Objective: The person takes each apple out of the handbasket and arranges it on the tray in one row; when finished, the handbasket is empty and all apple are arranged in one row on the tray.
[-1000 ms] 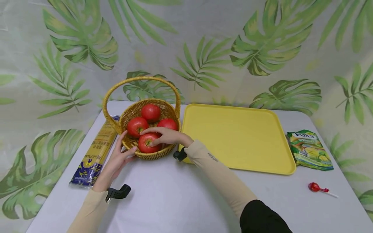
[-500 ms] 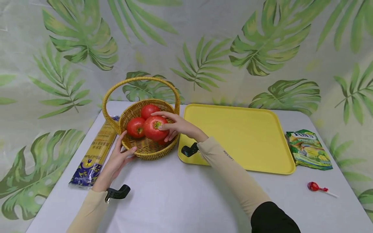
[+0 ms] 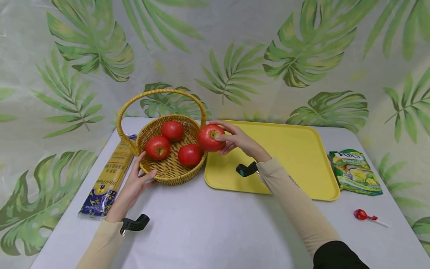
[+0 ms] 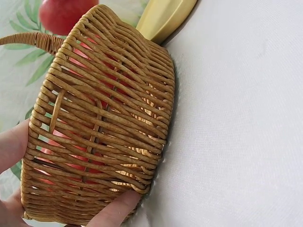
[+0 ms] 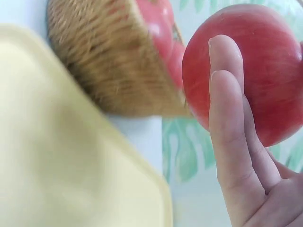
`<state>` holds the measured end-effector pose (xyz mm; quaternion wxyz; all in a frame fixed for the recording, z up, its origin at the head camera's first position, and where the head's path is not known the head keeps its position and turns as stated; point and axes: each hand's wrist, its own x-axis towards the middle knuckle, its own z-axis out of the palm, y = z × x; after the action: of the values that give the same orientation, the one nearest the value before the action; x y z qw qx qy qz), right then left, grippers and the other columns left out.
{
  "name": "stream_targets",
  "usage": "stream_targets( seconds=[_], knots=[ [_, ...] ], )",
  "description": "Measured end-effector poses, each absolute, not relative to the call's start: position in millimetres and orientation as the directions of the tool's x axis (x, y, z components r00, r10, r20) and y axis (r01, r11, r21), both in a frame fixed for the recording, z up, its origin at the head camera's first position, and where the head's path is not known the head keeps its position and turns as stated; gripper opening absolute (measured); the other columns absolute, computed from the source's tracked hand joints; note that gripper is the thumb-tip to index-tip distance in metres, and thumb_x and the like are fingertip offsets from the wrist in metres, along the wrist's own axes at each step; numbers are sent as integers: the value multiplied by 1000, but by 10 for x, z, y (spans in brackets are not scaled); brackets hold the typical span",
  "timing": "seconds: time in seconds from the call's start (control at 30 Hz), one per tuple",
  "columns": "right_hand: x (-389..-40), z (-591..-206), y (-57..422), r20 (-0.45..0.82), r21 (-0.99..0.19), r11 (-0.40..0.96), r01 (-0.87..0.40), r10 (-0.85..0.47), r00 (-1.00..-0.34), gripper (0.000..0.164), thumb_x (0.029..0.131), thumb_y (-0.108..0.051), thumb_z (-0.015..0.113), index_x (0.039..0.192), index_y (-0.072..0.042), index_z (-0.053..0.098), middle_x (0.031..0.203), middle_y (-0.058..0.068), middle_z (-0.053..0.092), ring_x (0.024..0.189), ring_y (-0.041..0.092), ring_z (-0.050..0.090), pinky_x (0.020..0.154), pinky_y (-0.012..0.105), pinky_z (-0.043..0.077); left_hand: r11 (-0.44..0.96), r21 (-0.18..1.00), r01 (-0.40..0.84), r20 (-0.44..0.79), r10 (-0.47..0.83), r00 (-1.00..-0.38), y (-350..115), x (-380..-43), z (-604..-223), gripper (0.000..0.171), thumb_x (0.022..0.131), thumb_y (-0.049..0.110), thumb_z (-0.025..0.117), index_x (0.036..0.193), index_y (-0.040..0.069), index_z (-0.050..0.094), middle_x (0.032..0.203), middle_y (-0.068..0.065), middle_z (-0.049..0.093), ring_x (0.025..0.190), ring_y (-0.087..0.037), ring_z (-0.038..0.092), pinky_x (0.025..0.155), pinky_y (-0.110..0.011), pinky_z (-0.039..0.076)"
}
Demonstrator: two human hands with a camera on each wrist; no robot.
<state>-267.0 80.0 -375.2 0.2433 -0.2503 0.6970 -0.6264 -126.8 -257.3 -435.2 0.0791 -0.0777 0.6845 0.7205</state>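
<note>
Red fruit (image 3: 209, 138) now sits outside the basket (image 3: 171, 181), gripped by right hand (image 3: 243, 144) above left edge of tray (image 3: 279, 160); left hand (image 3: 132, 186) holds basket near table's (image 3: 188, 231) far-left corner, three fruits (image 3: 158, 147) left inside.

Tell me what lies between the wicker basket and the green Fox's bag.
In the head view, the yellow tray lies between the basket and the bag; the right hand, holding a red fruit, shows over its basket-side end.
</note>
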Motion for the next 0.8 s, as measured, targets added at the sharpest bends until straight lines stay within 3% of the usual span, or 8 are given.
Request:
stream_targets(
  seconds=[0.17, 0.33, 0.8],
  knots=[
    [-2722, -3843, 1051, -85, -992, 122, 15, -590, -803, 55, 94, -18, 59, 146, -22, 40, 135, 14, 44, 73, 48, 64, 69, 50, 56, -38, 976, -214, -214, 13, -977, -2581, -1266, -4359, 84, 98, 9, 54, 154, 30, -4, 156, -9, -20, 138, -44, 14, 105, -60, 28],
    [-2743, -3915, 1199, -146, -985, 160, 70, -536, -832, 55, 95, -22, 57, 147, -22, 38, 132, 19, 47, 74, 46, 65, 75, 55, 53, -33, 978, -204, -204, 19, -979, -2585, -1270, -4362, 84, 98, 9, 54, 154, 30, -4, 156, -10, -19, 138, -44, 15, 105, -60, 28],
    [-2759, -4118, 1203, -264, -961, 205, 185, -486, -833, 55, 98, -23, 55, 149, -23, 34, 142, 19, 36, 77, 44, 66, 78, 53, 52, -19, 979, -201, -201, 17, -980, -2587, -1270, -4374, 83, 98, 10, 54, 154, 30, -4, 156, -10, -19, 138, -46, 12, 104, -60, 29]
  ],
)
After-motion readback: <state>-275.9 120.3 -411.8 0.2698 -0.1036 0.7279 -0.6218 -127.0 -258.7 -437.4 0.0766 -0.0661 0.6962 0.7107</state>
